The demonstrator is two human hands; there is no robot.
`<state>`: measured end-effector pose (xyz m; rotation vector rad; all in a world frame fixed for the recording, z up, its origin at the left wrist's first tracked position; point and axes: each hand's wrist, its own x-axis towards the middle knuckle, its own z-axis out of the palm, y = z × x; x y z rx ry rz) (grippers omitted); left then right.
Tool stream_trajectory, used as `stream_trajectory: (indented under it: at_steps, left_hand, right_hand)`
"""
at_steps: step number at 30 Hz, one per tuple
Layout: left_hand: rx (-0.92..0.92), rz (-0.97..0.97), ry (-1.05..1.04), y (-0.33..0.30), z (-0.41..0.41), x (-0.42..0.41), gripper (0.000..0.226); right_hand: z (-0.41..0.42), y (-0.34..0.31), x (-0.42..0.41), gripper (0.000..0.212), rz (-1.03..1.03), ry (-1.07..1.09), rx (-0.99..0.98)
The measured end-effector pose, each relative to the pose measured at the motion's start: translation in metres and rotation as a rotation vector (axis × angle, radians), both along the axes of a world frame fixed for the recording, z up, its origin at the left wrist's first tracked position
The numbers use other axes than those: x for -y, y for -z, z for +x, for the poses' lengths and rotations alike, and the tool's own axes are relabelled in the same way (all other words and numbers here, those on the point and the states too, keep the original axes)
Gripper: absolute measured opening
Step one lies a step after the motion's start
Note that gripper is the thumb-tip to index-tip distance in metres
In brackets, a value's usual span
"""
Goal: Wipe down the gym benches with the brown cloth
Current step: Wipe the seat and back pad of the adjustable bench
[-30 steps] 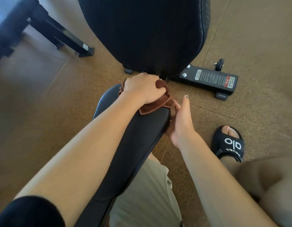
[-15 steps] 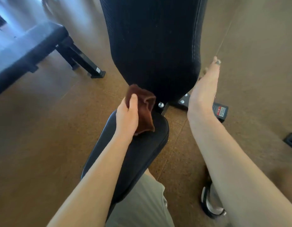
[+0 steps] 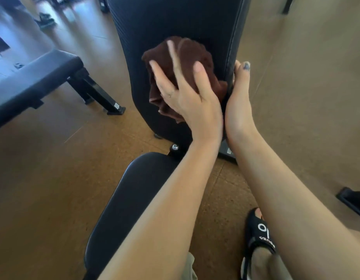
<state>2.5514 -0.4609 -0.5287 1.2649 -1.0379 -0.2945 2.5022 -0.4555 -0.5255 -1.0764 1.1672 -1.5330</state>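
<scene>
Two hands at frame centre: my left hand (image 3: 187,102), fingers spread, presses brown cloth (image 3: 187,57) on backrest (image 3: 175,21); right hand (image 3: 238,102) steadies its edge, grip unclear; second bench (image 3: 33,77) upper left looks unwiped.

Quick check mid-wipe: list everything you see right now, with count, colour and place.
Backrest pad: one, black, upright, centre.
Brown cloth: one, bunched against the backrest pad.
Seat pad: one, black, below the backrest.
Flat bench: one, black, left.
Floor: brown cork-like.
Sandal: one, black, lower right.
Left hand: fingers spread, pressing the cloth.
Right hand: resting along the backrest's right edge.
</scene>
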Motion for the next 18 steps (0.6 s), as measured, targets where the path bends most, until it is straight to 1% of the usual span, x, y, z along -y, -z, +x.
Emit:
stream_trajectory:
  at_steps: [2, 4, 6, 7, 8, 9, 10, 13, 14, 15, 16, 17, 18]
  left_hand:
    - [0.186, -0.120, 0.090, 0.020, 0.001, -0.003, 0.062]
    - [0.305, -0.151, 0.126, 0.028, 0.007, -0.001, 0.059]
    - [0.381, -0.164, 0.053, 0.026, 0.012, 0.009, 0.052]
    - [0.385, -0.169, 0.013, 0.022, 0.013, 0.015, 0.048]
    - [0.366, -0.171, -0.006, 0.018, 0.017, 0.021, 0.047]
    - [0.324, -0.173, -0.012, 0.013, 0.022, 0.027, 0.052]
    - [0.258, -0.171, -0.027, 0.007, 0.029, 0.035, 0.055]
    - [-0.052, -0.124, -0.131, -0.018, 0.052, 0.063, 0.064]
    - [-0.129, -0.103, -0.162, -0.025, 0.055, 0.069, 0.068]
    - [-0.163, -0.074, -0.186, -0.030, 0.054, 0.070, 0.070]
    - [-0.152, -0.058, -0.206, -0.030, 0.051, 0.066, 0.069]
    - [-0.087, -0.069, -0.212, -0.027, 0.047, 0.059, 0.066]
    - [0.021, -0.100, -0.184, -0.019, 0.042, 0.049, 0.061]
  right_hand:
    - [-0.002, 0.000, -0.001, 0.053, 0.021, 0.000, 0.004]
    - [-0.007, 0.001, 0.000, 0.055, 0.024, -0.027, 0.045]
    - [-0.011, -0.002, 0.001, 0.061, 0.055, -0.081, 0.079]
    - [-0.011, -0.002, 0.003, 0.063, 0.067, -0.100, 0.093]
    - [-0.012, -0.001, 0.004, 0.064, 0.077, -0.118, 0.094]
    - [-0.011, -0.002, 0.003, 0.065, 0.083, -0.125, 0.095]
    - [-0.012, 0.000, 0.004, 0.067, 0.094, -0.137, 0.096]
    - [-0.012, 0.004, 0.002, 0.067, 0.140, -0.131, 0.078]
    - [-0.011, 0.005, 0.004, 0.066, 0.163, -0.113, 0.068]
    - [-0.007, 0.003, 0.004, 0.068, 0.188, -0.098, 0.071]
    - [-0.003, 0.002, 0.007, 0.075, 0.221, -0.080, 0.058]
    - [0.000, -0.001, 0.006, 0.084, 0.239, -0.062, 0.030]
    - [0.001, -0.002, 0.005, 0.090, 0.228, -0.053, 0.011]
